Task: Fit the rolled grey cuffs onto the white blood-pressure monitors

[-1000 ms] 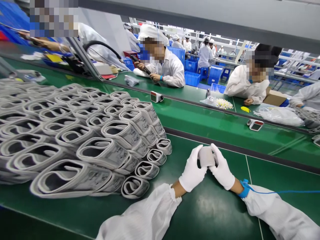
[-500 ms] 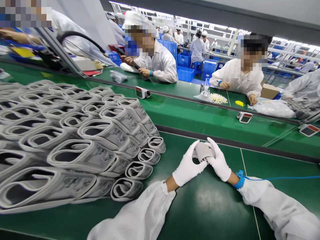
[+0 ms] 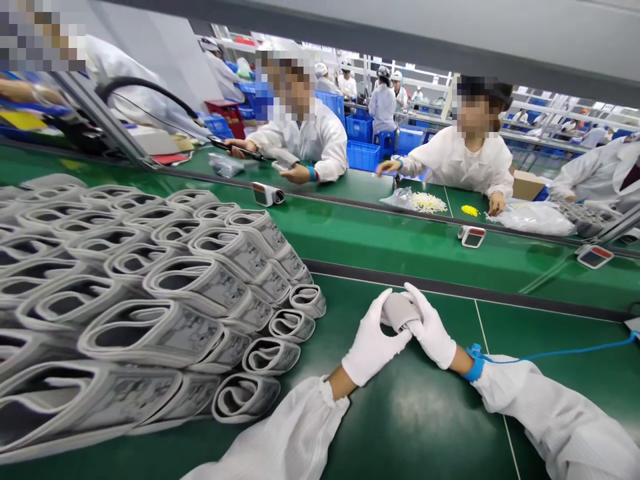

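Both my hands wear white gloves and hold one small rolled grey fabric cuff (image 3: pixel 401 311) just above the green table. My left hand (image 3: pixel 376 339) curls round its left side, with thumb and fingers apart on either side of it. From the right, my right hand (image 3: pixel 429 327) grips the other end; its fingertips cover part of the roll. A blue strap (image 3: pixel 475 365) with a cord circles my right wrist. To the left stands a big stack of rolled grey cuffs (image 3: pixel 165 333) with printed outer faces, the nearest small roll (image 3: pixel 246 398) lying at its right edge.
A dark rail (image 3: pixel 380 285) divides my table (image 3: pixel 400 420) from a green belt (image 3: pixel 360 243). Beyond it, small white devices (image 3: pixel 471 236) stand along the edge, and co-workers sit facing me. White pellets (image 3: pixel 427 203) and yellow pieces (image 3: pixel 469 210) lie before one of them.
The cuff has turned in my hands and shows a smoother, rounder side. My view has shifted slightly. Across the belt, one co-worker has lowered the dark object and another has stretched out an arm.
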`<state>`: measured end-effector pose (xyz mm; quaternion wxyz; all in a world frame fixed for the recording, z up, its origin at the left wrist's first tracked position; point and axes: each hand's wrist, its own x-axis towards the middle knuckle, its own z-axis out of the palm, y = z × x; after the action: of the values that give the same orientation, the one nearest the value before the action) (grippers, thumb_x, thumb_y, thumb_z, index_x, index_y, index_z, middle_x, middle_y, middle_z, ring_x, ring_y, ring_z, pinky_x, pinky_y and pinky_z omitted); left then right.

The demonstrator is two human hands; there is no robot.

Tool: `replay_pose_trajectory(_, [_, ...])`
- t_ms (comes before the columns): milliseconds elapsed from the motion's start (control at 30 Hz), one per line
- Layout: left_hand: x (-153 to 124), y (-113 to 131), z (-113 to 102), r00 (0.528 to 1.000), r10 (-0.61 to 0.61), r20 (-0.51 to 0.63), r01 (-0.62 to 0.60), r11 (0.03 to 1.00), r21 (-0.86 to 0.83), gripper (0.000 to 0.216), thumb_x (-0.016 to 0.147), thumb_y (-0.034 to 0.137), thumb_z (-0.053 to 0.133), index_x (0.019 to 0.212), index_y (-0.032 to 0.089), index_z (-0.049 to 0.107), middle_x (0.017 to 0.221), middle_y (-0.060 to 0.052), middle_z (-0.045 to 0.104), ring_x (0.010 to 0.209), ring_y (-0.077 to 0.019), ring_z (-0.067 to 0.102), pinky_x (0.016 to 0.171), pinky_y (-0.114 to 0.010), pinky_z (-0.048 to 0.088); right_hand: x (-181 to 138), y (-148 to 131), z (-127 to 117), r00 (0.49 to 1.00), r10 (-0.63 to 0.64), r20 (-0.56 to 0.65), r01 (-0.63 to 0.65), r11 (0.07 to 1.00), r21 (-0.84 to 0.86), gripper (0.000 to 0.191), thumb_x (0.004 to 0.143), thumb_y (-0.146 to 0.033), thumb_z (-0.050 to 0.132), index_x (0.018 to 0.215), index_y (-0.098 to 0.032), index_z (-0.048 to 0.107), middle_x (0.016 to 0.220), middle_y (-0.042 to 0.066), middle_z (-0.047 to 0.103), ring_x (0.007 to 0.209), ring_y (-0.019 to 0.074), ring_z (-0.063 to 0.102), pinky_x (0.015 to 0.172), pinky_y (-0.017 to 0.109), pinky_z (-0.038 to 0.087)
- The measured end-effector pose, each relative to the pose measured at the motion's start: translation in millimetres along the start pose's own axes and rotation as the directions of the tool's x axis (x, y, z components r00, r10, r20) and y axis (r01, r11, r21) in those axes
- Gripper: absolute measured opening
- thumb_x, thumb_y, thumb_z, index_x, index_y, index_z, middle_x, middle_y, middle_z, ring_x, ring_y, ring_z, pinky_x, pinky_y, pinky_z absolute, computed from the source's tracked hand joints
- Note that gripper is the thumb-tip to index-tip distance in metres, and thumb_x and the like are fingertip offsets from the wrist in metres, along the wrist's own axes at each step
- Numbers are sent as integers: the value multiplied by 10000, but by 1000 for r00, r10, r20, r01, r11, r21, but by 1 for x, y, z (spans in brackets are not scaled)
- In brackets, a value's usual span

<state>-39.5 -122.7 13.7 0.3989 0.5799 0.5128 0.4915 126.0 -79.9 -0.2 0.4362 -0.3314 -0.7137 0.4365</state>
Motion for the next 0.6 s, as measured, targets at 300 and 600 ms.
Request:
replay_pose_trajectory(300, [0,0,-1,996,48,-75,-39,992,120,786,713,300,772,1430,185,471,1390,-149,613,1168,-295,650,933,-411,556,0,-2,0,998,-56,43,58,998,-39,778,953,-642,533,1573,-215,337,1398,132,604,1265,287,625,1101,434,493])
replay_pose_trajectory(600, [0,8,-5,990,34,-134,-16,991,135,742,665,340,830,1340,199,555,1290,-119,681,1054,-276,699,800,-352,594,1,2,2,997,-66,42,69,995,-66,706,922,-428,545,1567,-231,337,1411,120,600,1020,245,697,931,406,572])
